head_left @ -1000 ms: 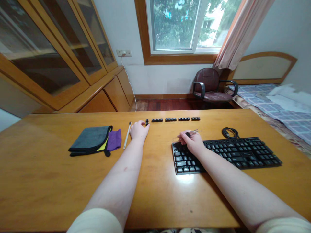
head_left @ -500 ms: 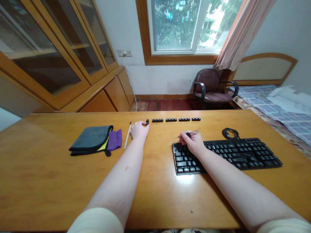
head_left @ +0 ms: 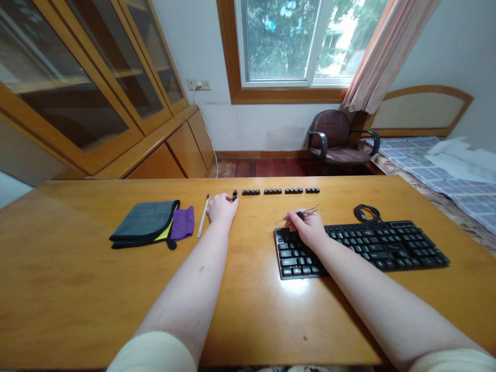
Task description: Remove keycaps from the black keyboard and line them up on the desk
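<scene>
Tweezers in right hand, tips pointing right.

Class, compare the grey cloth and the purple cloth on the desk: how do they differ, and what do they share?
The grey cloth is larger than the purple cloth. The grey cloth is folded thick, with a yellow layer showing at its edge; the purple cloth looks thinner. The grey cloth lies farther from the left hand than the purple cloth. Both rest flat on the desk, side by side.
</scene>
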Motion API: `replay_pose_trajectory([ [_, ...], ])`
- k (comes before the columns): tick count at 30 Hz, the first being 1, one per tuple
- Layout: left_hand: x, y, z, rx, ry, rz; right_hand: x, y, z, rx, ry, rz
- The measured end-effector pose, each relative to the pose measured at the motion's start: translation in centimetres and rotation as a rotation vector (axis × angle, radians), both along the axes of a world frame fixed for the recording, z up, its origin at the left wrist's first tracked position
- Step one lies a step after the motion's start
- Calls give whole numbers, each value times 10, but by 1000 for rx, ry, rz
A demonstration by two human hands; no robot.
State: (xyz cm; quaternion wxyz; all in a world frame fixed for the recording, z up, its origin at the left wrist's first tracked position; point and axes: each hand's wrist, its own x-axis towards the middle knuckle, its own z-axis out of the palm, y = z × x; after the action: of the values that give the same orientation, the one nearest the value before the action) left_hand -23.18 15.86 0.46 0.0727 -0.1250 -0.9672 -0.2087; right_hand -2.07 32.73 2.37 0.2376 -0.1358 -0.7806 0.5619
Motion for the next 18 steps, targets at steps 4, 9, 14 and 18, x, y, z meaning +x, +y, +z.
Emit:
replay_pose_trajectory([
  [4,-1,0,-1,-4,-3,0,0,0,0,-6,6,3],
  [9,-2,0,-3,-1,-6,0,1,1,0,8,-1,3],
  [14,-1,0,-2,1,-12,1,1,1,-2,14,-6,-1],
  [18,0,1,0,1,-19,4,1,2,-2,16,-15,-6],
])
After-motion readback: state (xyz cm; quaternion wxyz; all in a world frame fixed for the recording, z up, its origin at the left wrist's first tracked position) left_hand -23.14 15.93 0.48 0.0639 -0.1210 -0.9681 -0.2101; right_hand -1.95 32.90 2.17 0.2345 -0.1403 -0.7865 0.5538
